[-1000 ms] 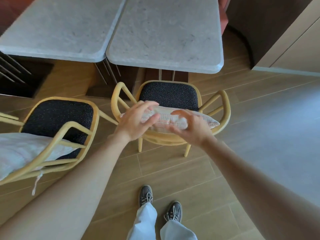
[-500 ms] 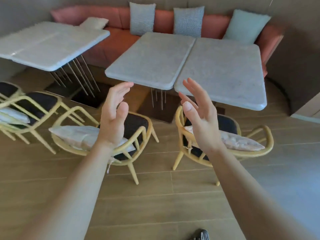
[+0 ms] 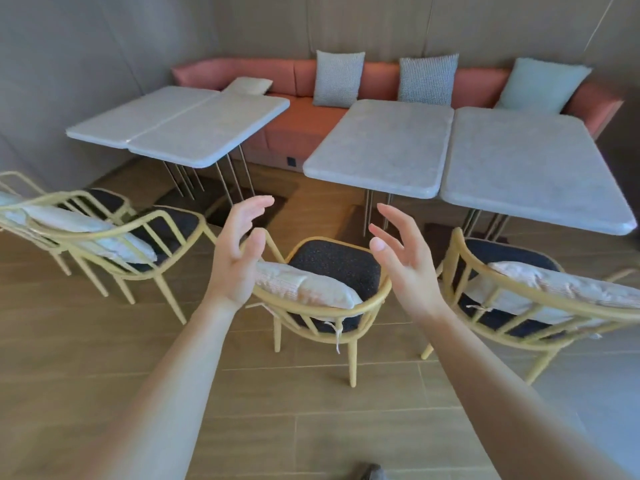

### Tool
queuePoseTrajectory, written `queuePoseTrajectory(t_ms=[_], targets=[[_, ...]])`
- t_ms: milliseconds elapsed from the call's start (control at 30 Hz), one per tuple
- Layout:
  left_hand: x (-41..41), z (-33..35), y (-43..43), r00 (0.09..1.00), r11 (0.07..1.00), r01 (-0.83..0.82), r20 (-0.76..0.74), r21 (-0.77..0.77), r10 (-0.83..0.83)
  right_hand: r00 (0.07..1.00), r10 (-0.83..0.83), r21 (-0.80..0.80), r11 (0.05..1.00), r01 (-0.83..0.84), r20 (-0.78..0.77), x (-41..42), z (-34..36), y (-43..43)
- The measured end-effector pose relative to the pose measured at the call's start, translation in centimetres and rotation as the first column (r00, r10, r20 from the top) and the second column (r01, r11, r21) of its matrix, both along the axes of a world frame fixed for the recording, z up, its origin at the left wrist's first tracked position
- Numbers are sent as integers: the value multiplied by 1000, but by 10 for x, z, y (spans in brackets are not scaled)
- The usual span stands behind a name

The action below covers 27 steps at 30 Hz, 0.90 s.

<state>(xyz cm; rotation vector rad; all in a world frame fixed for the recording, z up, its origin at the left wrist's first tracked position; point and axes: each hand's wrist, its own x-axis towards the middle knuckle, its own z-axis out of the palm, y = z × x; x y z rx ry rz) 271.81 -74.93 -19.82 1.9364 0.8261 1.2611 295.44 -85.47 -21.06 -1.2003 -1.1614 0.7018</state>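
Presently spread, empty: left grip (image 3: 235, 258), right grip (image 3: 405, 265); cushion (image 3: 304, 285) between, low, long axis 10-to-4 o'clock, nearer left.

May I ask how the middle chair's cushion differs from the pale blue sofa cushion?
The chair cushion is pinkish white with dangling ties; the sofa cushion is pale blue. The chair cushion lies slumped sideways; the sofa cushion stands upright. Both are soft and rectangular.
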Motion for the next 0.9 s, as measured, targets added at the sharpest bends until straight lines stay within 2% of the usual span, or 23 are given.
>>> queuePoseTrajectory(t_ms=[133, 267, 367, 433, 500, 567, 633, 667, 733, 800, 900], targets=[[-16, -21, 42, 999, 997, 37, 33, -70, -35, 1000, -26, -32, 999, 26, -16, -25, -16, 50], [-49, -38, 87, 999, 984, 34, -17, -175, -38, 996, -36, -86, 996, 29, -80, -57, -32, 108], [-75, -50, 124, 997, 978, 40, -55, -207, -53, 997, -50, -115, 992, 44, -53, -83, -43, 144], [-85, -65, 149, 988, 972, 40, -135, -230, -73, 998, -63, -147, 987, 62, -2, -95, -55, 162], [-93, -93, 177, 936, 967, 17, -335, -255, -105, 994, -83, -250, 963, 99, 70, -102, -73, 181], [-96, -131, 203, 771, 958, 26, -604, -285, -201, 977, -26, -437, 892, 119, 214, -105, -97, 199], [-92, -177, 226, 515, 929, 114, -779, -353, -359, 900, 130, -631, 754, 182, 416, -111, -133, 214], [-85, -198, 234, 407, 902, 175, -806, -394, -430, 850, 200, -692, 682, 236, 487, -113, -154, 217], [-72, -231, 242, 245, 846, 262, -816, -464, -523, 794, 302, -774, 555, 304, 528, -120, -190, 216], [-61, -256, 244, 87, 826, 356, -865, -437, -494, 742, 434, -838, 443, 318, 511, -126, -222, 212], [-48, -281, 245, -60, 815, 423, -910, -396, -411, 616, 594, -855, 391, 341, 517, -141, -254, 207]])
